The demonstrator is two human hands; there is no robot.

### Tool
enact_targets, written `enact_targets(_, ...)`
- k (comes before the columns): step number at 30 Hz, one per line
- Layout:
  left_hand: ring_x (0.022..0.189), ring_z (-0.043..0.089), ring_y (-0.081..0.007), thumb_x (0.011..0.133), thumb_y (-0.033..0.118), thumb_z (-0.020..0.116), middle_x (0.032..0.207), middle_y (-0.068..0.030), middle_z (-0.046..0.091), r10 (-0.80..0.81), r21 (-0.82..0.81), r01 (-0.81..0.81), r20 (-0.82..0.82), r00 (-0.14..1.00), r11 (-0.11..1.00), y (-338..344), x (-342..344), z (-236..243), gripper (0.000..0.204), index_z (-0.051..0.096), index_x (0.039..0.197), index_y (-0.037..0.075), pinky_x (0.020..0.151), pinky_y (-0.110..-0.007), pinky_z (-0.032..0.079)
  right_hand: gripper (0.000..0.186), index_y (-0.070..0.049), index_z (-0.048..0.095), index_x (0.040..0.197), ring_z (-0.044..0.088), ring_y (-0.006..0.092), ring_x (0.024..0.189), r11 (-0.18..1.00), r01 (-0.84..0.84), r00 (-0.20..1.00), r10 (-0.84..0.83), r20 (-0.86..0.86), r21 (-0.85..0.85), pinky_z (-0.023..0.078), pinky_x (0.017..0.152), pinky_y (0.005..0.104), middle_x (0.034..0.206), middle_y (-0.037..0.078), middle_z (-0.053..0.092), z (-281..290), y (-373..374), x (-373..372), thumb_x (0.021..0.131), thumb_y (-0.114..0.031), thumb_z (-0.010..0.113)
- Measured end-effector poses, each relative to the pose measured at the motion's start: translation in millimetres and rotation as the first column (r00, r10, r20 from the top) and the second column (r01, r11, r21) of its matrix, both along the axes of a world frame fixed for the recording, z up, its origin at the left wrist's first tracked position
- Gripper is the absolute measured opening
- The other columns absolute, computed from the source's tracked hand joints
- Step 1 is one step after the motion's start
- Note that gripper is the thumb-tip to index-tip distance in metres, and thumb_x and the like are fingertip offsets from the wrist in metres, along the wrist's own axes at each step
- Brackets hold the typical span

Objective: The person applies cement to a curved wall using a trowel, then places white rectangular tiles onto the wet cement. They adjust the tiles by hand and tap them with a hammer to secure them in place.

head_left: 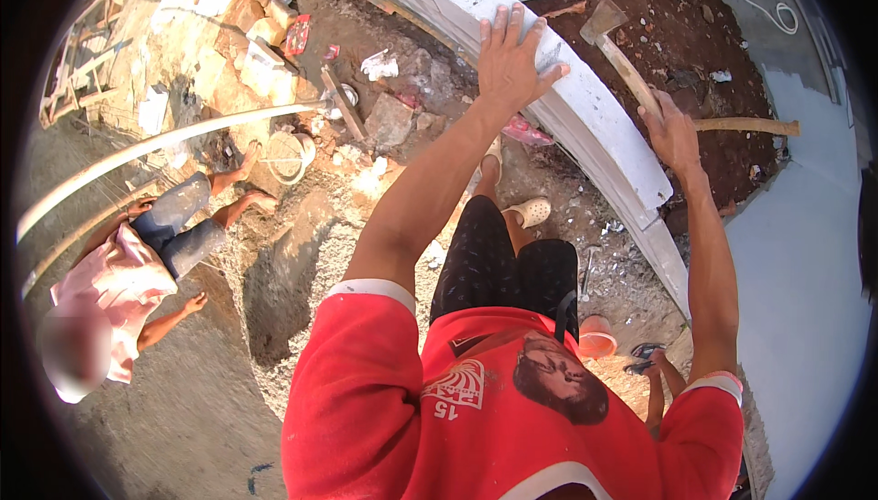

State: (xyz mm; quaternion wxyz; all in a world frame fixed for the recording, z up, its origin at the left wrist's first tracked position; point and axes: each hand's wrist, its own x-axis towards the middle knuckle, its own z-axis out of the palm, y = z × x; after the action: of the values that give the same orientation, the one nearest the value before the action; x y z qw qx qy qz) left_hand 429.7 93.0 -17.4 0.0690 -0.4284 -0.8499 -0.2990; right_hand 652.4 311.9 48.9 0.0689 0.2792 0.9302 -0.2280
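My left hand lies flat with fingers spread on top of a low wall of pale grey blocks. The wall looks curved in this view. My right hand is wrapped round the wooden handle of a hatchet, beyond the wall's right side. Its broad metal head points up and away, over dark red soil. Whether the head touches anything, I cannot tell. A wooden stick lies across the soil, just right of my right hand.
Rubble, stones and a bucket litter the ground left of the wall. A person in a pink shirt is at far left, near a long pale pole. An orange bucket stands near another person's feet. A grey-blue surface borders the right.
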Motion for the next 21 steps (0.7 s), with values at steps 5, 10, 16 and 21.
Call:
enact_targets(5, 0.151, 0.032, -0.0473, 0.085, 0.069, 0.069, 0.16, -0.0262, 0.041, -0.013, -0.123, 0.011, -0.015, 1.0, 0.992, 1, -4, 1, 0.085, 0.058, 0.147, 0.011, 0.123, -0.064, 0.022, 0.049, -0.011, 0.048, 0.145, 0.066, 0.0482, 0.111, 0.987, 0.122, 0.985, -0.133, -0.11, -0.104, 0.05, 0.094, 0.0534, 0.117, 0.028, 0.069, 25, -27, -11, 0.103, -0.034, 0.058)
enact_targets(10, 0.153, 0.029, -0.0468, 0.088, 0.069, 0.065, 0.162, -0.0255, 0.038, -0.013, -0.169, 0.009, -0.025, 1.0, 0.986, 3, -2, 1, 0.086, 0.053, 0.152, 0.013, 0.124, -0.063, 0.021, 0.049, -0.012, 0.05, 0.146, 0.065, 0.0471, 0.114, 0.997, -0.03, 0.983, 0.018, -0.185, -0.065, 0.052, 0.096, 0.0528, 0.131, 0.022, 0.067, 27, -34, -80, 0.106, -0.039, 0.054)
enact_targets(16, 0.158, 0.017, -0.0443, 0.088, 0.068, 0.066, 0.167, -0.0241, 0.031, -0.01, -0.246, 0.029, 0.079, 0.997, 0.969, 3, -1, 5, 0.09, 0.047, 0.156, 0.013, 0.127, -0.061, 0.009, 0.051, -0.014, 0.049, 0.152, 0.067, 0.0434, 0.113, 0.96, -0.252, 0.832, 0.281, -0.478, 0.124, 0.054, 0.095, 0.0531, 0.13, 0.019, 0.068, -13, -43, -152, 0.107, -0.038, 0.052)
enact_targets(21, 0.158, 0.019, -0.0437, 0.088, 0.069, 0.066, 0.167, -0.0235, 0.032, -0.004, -0.264, 0.035, 0.114, 0.994, 0.964, 4, -2, 6, 0.088, 0.05, 0.154, 0.013, 0.127, -0.061, 0.01, 0.051, -0.016, 0.048, 0.154, 0.069, 0.0423, 0.105, 0.905, -0.347, 0.884, 0.403, -0.236, 0.245, 0.056, 0.091, 0.0534, 0.124, 0.02, 0.07, -24, -33, -177, 0.107, -0.036, 0.051)
